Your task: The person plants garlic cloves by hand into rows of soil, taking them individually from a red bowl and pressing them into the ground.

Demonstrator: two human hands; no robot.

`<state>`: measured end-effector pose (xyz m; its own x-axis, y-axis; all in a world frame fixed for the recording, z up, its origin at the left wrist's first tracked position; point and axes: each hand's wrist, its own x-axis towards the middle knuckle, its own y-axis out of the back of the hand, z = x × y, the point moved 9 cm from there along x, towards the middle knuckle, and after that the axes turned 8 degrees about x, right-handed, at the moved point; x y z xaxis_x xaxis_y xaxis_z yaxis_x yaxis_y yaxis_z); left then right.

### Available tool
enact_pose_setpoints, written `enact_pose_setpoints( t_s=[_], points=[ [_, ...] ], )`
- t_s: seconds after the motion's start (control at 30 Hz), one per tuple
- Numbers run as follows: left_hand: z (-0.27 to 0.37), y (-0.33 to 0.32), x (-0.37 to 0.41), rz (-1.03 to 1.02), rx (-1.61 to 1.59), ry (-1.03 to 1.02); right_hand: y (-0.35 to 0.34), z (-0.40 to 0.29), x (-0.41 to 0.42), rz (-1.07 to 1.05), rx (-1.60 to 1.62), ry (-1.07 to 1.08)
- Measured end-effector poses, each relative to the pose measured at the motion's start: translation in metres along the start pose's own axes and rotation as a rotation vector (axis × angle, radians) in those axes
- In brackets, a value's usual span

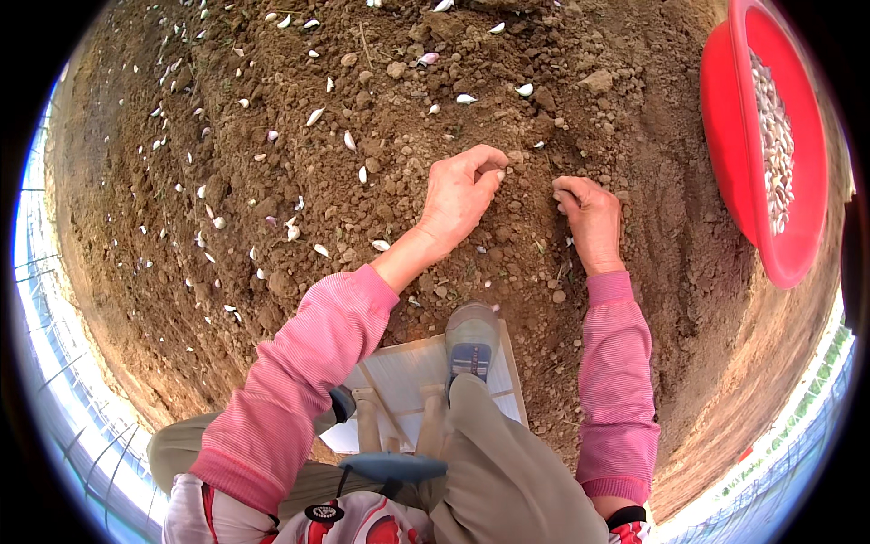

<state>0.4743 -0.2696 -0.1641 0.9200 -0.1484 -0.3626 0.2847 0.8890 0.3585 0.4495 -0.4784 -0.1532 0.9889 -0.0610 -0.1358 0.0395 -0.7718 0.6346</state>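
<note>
My left hand reaches low over brown tilled soil, thumb and forefinger bent close together. My right hand is just to its right, fingers pinched close to the soil. Whether either hand holds a clove between its fingertips cannot be made out. Pale garlic cloves are scattered over the soil; one white clove lies beside my left wrist, and another clove sits farther ahead. Both forearms wear pink striped sleeve covers.
A red plastic basin containing many garlic cloves stands at the right. Under me is a small stool with a blue seat and wooden legs, above a pale flat board. My shoe rests at the board's front edge.
</note>
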Motion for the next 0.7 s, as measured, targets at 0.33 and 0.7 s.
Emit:
enact_pose_setpoints(
  t_s=[0.33, 0.7],
  points=[
    [0.011, 0.066, 0.056, 0.366, 0.467, -0.288, -0.01, -0.011, 0.004, 0.036, -0.16, 0.118],
    [0.019, 0.04, 0.09, 0.154, 0.881, -0.434, -0.021, -0.033, 0.026, -0.072, -0.554, 0.288]
  ],
)
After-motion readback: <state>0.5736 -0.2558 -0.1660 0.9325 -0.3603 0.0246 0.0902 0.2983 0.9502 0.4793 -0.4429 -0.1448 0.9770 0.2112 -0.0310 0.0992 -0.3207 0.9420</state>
